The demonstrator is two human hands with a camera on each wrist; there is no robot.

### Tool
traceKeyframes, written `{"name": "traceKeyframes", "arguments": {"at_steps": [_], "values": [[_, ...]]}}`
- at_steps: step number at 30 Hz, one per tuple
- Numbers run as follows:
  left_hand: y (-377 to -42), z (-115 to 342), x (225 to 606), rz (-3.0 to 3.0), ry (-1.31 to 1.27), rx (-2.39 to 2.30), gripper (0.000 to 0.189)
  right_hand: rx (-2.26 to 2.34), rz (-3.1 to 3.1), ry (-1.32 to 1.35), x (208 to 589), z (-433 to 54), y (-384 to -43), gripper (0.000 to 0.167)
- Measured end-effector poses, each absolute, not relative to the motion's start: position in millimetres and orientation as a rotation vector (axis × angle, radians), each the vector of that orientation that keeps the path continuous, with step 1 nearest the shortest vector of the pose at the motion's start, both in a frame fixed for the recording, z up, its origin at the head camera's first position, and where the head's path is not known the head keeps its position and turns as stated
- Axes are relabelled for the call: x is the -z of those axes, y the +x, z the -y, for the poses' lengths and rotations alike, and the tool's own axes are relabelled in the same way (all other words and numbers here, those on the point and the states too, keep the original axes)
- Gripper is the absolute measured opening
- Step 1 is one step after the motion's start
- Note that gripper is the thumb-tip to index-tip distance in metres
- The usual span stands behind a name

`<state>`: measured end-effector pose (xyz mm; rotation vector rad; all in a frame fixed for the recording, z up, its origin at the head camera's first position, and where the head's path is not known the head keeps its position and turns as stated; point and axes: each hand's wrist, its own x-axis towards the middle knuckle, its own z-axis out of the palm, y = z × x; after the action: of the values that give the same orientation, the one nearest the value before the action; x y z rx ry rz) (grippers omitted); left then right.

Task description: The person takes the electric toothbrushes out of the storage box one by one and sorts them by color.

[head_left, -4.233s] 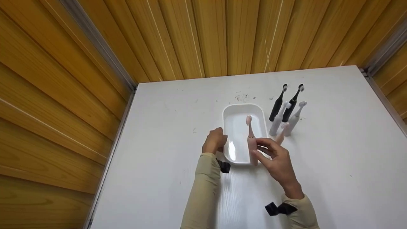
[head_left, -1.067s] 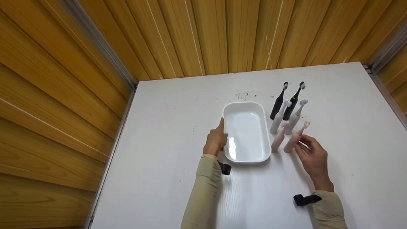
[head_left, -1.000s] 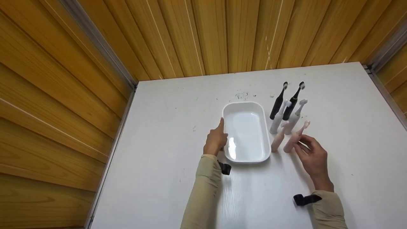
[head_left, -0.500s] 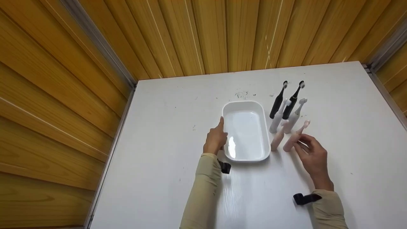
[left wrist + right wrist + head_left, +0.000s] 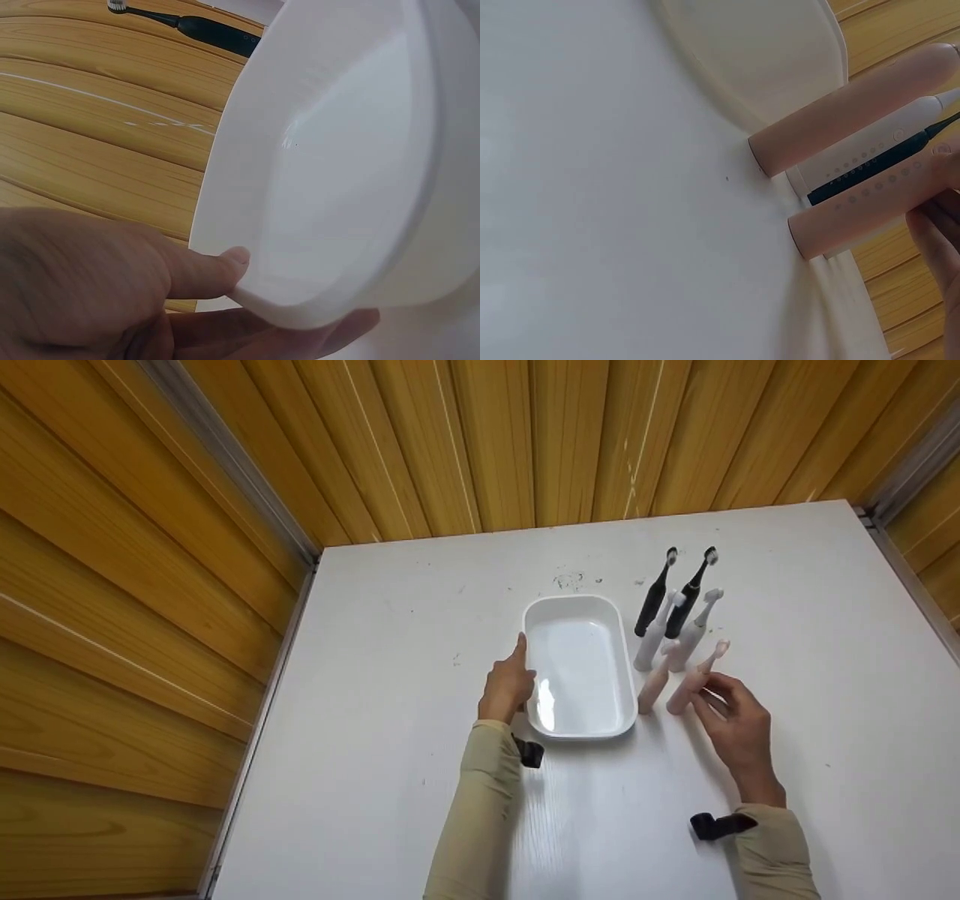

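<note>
In the head view my left hand (image 5: 508, 684) grips the left side of a white rectangular tray (image 5: 581, 736), index finger stretched along the rim. The left wrist view shows its thumb (image 5: 234, 259) inside the wall and the other fingers underneath. My right hand (image 5: 741, 727) pinches a pink electric toothbrush (image 5: 686, 691) by the upper handle; it stands upright on the table. Just left of it is a second pink toothbrush (image 5: 654, 690), close to the tray's right side. Behind them stand two white toothbrushes (image 5: 651, 645) and two black ones (image 5: 649, 613).
The toothbrushes form two columns right of the tray, all heads up. The white table (image 5: 360, 750) reaches back to a wooden-plank wall (image 5: 495, 450), with another plank wall (image 5: 112, 660) along the left. A black wrist camera (image 5: 709, 826) sits at the right cuff.
About four seconds ago the right hand held the pink toothbrush over the tray; it has since gone right, beside the other pink one. Over the last second both hands stay nearly still.
</note>
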<state>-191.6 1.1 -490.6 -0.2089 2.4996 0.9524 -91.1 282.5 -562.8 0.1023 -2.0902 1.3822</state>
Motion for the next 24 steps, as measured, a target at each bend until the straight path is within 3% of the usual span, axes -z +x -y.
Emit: {"name": "traceKeyframes", "arguments": {"at_steps": [16,24], "values": [[-192,1,491,-2.534,-0.182,-0.931,0.066,-1.393,2.086,-0.021,532,-268,-77,0.041],[-193,1,490,-2.545,-0.201,-0.930,0.065,-1.205,1.945,-0.169,516,-245,-67,0.019]]}}
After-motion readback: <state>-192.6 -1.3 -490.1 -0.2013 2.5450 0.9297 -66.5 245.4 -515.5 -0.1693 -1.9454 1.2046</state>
